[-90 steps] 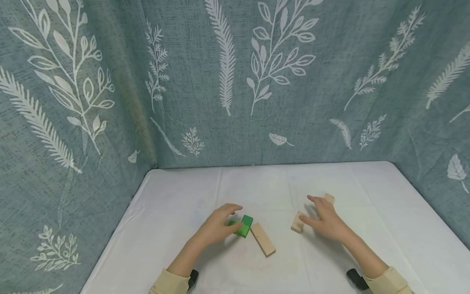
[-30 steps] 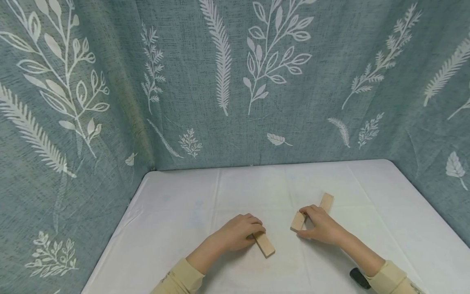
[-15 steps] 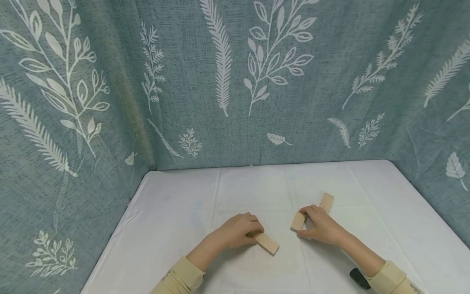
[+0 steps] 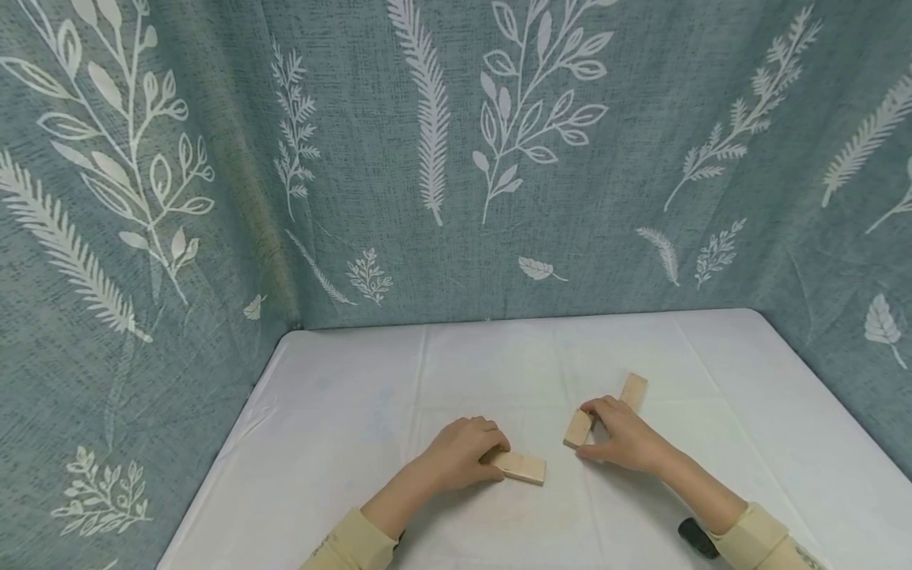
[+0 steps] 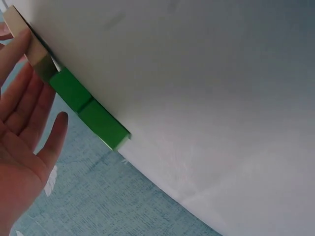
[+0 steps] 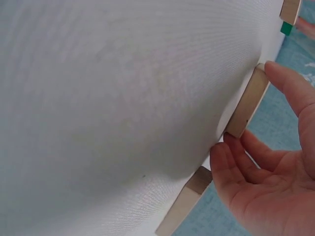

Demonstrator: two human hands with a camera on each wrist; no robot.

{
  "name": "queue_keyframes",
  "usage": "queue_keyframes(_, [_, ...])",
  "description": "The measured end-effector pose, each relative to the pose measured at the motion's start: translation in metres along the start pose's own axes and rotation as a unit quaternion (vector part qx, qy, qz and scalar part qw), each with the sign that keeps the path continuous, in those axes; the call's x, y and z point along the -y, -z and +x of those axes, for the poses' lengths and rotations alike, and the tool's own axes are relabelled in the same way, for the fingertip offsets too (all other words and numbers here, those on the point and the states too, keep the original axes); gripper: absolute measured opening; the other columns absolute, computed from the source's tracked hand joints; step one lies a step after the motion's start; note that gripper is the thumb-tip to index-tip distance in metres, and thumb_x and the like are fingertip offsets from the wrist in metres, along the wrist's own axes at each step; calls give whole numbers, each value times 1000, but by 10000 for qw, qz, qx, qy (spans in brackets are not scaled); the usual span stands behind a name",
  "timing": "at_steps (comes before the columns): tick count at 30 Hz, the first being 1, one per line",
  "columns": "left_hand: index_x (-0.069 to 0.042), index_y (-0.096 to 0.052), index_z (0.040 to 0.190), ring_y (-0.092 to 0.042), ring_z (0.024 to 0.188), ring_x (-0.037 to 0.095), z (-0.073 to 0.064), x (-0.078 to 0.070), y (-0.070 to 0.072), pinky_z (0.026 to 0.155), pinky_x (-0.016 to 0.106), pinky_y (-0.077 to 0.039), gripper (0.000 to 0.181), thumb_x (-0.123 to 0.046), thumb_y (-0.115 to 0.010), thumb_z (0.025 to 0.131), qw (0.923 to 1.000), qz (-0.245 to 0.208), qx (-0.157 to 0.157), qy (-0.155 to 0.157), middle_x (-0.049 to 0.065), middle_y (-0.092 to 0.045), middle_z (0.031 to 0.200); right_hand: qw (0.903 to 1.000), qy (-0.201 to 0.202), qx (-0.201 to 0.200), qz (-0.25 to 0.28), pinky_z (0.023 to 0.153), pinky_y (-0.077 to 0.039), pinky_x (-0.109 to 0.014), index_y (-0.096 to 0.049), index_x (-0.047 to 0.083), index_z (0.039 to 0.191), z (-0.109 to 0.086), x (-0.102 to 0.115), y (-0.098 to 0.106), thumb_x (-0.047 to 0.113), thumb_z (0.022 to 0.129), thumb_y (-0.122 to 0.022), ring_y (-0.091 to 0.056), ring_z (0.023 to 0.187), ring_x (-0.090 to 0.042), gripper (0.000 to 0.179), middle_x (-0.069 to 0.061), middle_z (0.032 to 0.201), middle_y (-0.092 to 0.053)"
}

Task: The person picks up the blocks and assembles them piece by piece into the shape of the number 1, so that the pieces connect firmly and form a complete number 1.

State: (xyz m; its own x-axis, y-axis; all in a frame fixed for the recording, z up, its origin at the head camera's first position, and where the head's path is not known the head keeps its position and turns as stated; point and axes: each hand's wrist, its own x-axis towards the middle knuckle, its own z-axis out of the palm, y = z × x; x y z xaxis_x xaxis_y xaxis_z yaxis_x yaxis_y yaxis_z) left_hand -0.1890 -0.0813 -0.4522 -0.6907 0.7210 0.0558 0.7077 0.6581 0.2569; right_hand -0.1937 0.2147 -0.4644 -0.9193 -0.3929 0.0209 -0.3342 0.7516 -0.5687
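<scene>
In the head view my left hand (image 4: 466, 455) pinches a wooden block (image 4: 523, 468) by its left end, thumb on the near side and fingers on the far side. Two green blocks (image 5: 86, 107) stand in a row against that wooden block (image 5: 35, 51) in the left wrist view; the hand hides them from the head view. My right hand (image 4: 623, 439) holds another wooden block (image 4: 579, 428) between thumb and fingertips, flat on the table. Just beyond those fingers lies a third wooden block (image 4: 633, 391), seen too as the lower wooden block (image 6: 184, 201) in the right wrist view.
A white cloth covers the table (image 4: 370, 380). Blue-green curtains (image 4: 456, 158) with white leaf prints hang behind and at both sides. A black object (image 4: 698, 538) sits at the right wrist.
My left hand has gone from the green blocks to the wooden block and turned it anticlockwise, nearly level across the view. The right hand came down onto its block, then stayed still.
</scene>
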Motion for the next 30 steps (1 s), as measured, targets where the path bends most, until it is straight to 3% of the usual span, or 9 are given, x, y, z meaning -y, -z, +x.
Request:
queue_keyframes(9, [-13, -71, 103, -61, 92, 7, -11, -13, -5, 78, 20, -49, 32, -31, -82, 79, 9987, -292, -348, 234, -5, -67, 101, 10000, 37, -7, -2, 96, -43, -53, -55, -4, 125, 0, -2, -1, 29, 80, -80, -51, 115, -38, 61, -14, 119, -57])
queue_keyframes(13, [-13, -71, 102, -60, 92, 6, -14, -19, -6, 77, 20, -49, 31, -31, -82, 79, 9975, -461, -306, 449, -6, -66, 100, 10000, 71, -16, 10, 96, -43, -53, -55, -5, 125, 0, -2, -1, 28, 80, -80, -51, 115, -38, 61, -15, 119, -57])
queue_keyframes(21, [-12, -71, 99, -48, 73, -2, -17, -27, -10, 65, 15, -43, 31, -29, -84, 77, 9937, -765, -370, 728, -10, -62, 88, 9999, 126, 16, -35, 96, -43, -53, -55, -5, 125, 1, -1, 1, 28, 80, -80, -50, 115, -39, 60, -15, 119, -57])
queue_keyframes(30, [-11, -70, 98, -47, 72, -1, -22, -40, -12, 62, 17, -43, 29, -25, -84, 77, 9869, -1183, -286, 1060, -10, -59, 85, 9999, 125, -3, -11, 96, -43, -52, -56, -4, 124, -1, 0, 1, 29, 80, -80, -51, 114, -38, 60, -14, 118, -57])
